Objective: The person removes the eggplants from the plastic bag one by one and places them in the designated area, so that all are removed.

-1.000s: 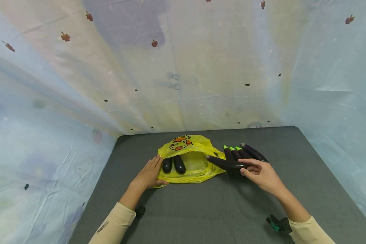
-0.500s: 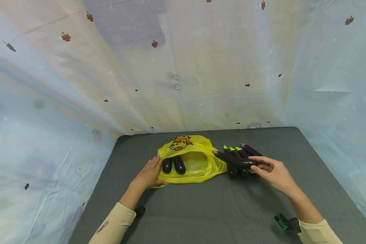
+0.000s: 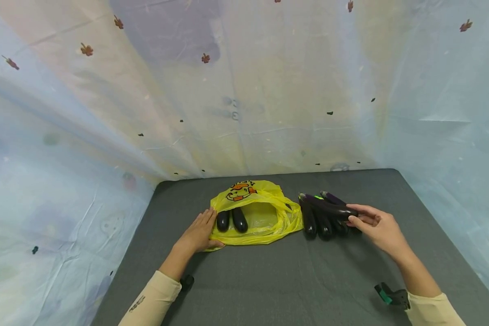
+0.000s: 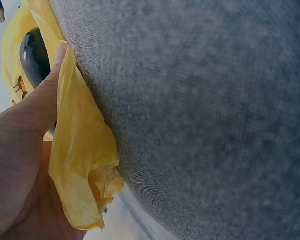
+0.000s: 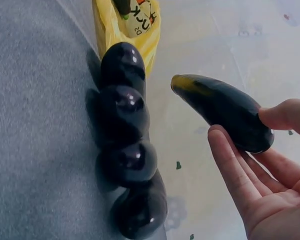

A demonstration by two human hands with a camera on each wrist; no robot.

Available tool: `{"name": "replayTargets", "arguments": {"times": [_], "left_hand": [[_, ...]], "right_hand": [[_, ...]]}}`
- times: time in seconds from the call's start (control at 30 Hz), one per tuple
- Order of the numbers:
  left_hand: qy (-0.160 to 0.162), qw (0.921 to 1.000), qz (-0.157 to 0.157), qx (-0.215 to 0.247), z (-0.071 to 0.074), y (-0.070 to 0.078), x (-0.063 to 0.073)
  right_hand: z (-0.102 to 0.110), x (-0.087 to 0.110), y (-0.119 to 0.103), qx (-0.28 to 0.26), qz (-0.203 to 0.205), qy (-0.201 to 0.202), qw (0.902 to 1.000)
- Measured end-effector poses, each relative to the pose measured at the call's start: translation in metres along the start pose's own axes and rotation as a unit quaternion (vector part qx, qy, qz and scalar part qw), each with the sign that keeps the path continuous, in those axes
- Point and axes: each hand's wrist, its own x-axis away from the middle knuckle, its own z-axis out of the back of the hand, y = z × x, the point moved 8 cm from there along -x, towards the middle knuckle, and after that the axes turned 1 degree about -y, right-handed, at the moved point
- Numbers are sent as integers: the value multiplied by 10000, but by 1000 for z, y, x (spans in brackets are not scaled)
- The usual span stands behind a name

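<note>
- In the head view, the right hand [image 3: 381, 228] is pinching the rounded end of one dark eggplant [image 3: 330, 208] between thumb and fingertips, and the eggplant's stem end is pointing away to the left.
- That eggplant is crossing above a row of four eggplants [image 3: 309, 225], which are lying side by side just beside the yellow bag [image 3: 270, 189], rounded ends facing the person.
- The left hand [image 3: 199, 231] is resting along the bag's left edge, fingers straight and close together, thumb set apart near the lower rim.
- Two eggplants [image 3: 240, 220] are lying inside the open bag, toward its left, all on a grey table [image 3: 269, 285].
- In the left wrist view, the left thumb is extending along the plastic beside a dark eggplant; the other fingers are mostly hiding, so their tips cannot be told.
- In the right wrist view, the thumb is pressing one side of the held eggplant, fingertips are supporting the other, and it is hanging apart from the row.
</note>
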Motion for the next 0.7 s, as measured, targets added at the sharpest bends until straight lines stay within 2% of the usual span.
{"name": "replayTargets", "arguments": {"times": [0.33,0.7], "left_hand": [[-22,10000,27,-13,-1,0,1],[-28,10000,45,-15,-1,-1,1]], "right_hand": [[11,-4,10,135,-29,196,9997],[27,-6,33,214,-406,588,9972]]}}
